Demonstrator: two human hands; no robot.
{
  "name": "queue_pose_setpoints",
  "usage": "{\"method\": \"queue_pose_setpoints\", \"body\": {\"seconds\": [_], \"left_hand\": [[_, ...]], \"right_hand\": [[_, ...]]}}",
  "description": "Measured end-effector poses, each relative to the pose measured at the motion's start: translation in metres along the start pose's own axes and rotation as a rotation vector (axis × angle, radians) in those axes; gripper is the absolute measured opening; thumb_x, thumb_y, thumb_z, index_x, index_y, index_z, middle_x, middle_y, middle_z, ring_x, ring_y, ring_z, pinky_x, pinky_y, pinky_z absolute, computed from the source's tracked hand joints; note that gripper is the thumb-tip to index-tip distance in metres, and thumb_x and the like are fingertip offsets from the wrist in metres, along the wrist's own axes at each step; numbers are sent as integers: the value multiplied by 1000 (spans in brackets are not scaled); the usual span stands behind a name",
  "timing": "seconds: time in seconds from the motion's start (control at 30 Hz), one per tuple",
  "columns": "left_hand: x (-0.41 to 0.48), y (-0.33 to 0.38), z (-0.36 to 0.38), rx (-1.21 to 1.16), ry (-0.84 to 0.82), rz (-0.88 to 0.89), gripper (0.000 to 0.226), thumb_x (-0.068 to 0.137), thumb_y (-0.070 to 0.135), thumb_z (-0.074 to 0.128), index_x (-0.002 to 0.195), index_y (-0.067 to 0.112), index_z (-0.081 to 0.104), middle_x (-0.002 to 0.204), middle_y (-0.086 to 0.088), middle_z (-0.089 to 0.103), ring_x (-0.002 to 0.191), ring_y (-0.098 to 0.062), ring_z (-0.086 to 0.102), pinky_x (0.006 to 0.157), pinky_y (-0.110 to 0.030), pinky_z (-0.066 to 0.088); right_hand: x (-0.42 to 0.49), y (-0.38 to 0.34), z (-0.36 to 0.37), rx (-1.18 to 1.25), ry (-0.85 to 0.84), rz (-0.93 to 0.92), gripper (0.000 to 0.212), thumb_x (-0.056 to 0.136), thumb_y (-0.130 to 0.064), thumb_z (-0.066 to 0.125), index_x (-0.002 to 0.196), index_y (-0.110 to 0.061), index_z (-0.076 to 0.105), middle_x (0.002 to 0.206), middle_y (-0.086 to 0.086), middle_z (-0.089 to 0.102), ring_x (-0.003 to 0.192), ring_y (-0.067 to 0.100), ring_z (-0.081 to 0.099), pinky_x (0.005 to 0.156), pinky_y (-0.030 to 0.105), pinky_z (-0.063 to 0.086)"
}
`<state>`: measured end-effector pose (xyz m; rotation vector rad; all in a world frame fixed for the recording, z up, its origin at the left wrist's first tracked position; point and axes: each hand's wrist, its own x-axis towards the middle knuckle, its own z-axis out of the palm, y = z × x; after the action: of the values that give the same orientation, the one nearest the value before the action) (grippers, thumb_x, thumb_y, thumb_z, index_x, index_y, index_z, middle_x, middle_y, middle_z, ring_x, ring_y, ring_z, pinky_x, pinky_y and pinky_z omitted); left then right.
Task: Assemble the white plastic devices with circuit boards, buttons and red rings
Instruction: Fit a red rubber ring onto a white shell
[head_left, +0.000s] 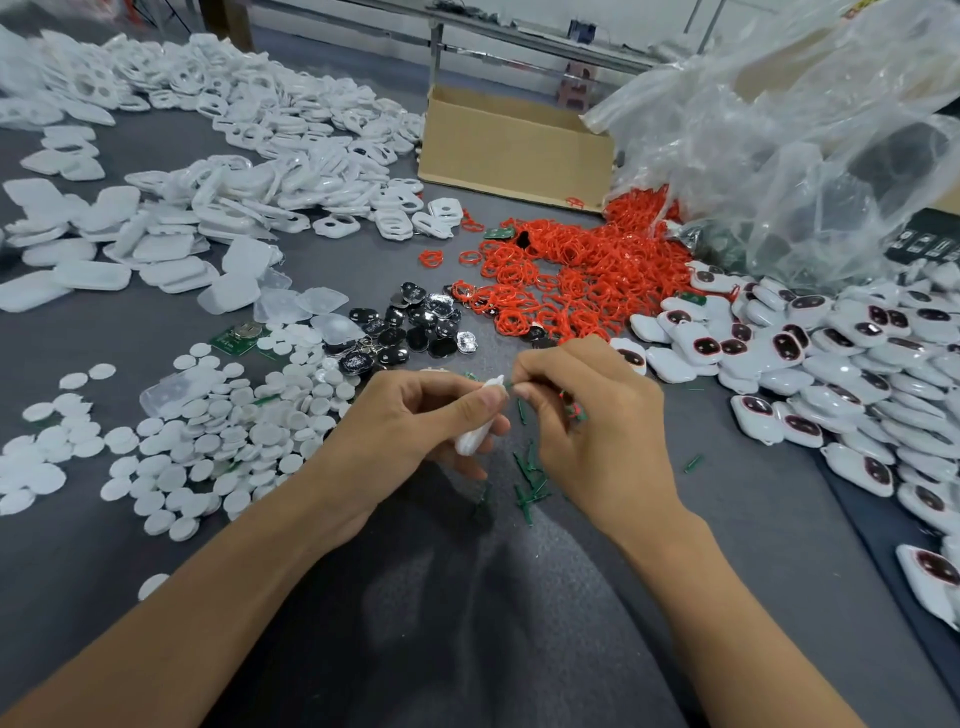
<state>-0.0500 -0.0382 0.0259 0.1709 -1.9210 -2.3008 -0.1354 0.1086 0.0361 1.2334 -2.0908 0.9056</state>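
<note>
Far left and top left: heaps of white plastic shell halves (156, 223), some flat-backed, some with cut-out openings, on the grey felt-covered table (363, 623).
Below them, left of the hands: spread of small white round discs (208, 441). One green circuit board with a coin cell (240, 338) lies at the pile's top edge, a few clear plastic covers (291, 304) just beside it.
Centre, above the hands: cluster of glossy black button pads (415, 327), touching the disc pile on one side and the ring heap on the other.
Left hand (410, 426): fingers curled round a white plastic device shell (480, 431), held edge-on and tilted above the table near the front edge, thumb pressed on its upper end.
Right hand (587, 415): fingers curled, thumb and forefinger pinching a thin green bit (511, 385) right at the top end of that shell. Red and green bits show under its curled fingers; too small to say what they are.
On the felt below and between the hands: scattered short green slivers (530, 478), one more apart to the right.
Centre right, behind the hands: big heap of red plastic rings (582, 270), a few strays to its left.
Behind that: open brown cardboard box (514, 150).
Top right: crumpled clear plastic bag (779, 145), overhanging the ring heap.
Right side: pile of closed white devices with dark red-rimmed windows (831, 353), running from next to the right hand down the right edge.
</note>
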Motion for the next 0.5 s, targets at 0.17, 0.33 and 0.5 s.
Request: {"method": "queue_pose_setpoints", "body": {"seconds": [0.17,0.33,0.5], "left_hand": [[-2,3,-2,-3,-31,-65,48,65,43,71,90,3,76,89,-19,73,71,-17,65,53,-24,53],[-4,2,-2,-21,-82,-106,37,68,43,69,87,12,79,90,-17,74,74,-18,65,53,-24,53],[-5,3,-3,-24,-107,-118,35,71,40,75,91,12,79,92,-16,74,75,-16,67,55,-23,53]], "right_hand": [[2,4,-2,50,-85,-52,13,81,9,63,78,-3,66,74,3,58,71,20,48,68,20,36],[3,6,-7,100,-161,-60,14,82,8,65,76,-4,66,71,-4,51,70,11,41,67,15,33],[4,5,-8,112,-172,-3,15,77,9,67,73,-6,66,68,-6,52,69,5,39,66,14,34]]}}
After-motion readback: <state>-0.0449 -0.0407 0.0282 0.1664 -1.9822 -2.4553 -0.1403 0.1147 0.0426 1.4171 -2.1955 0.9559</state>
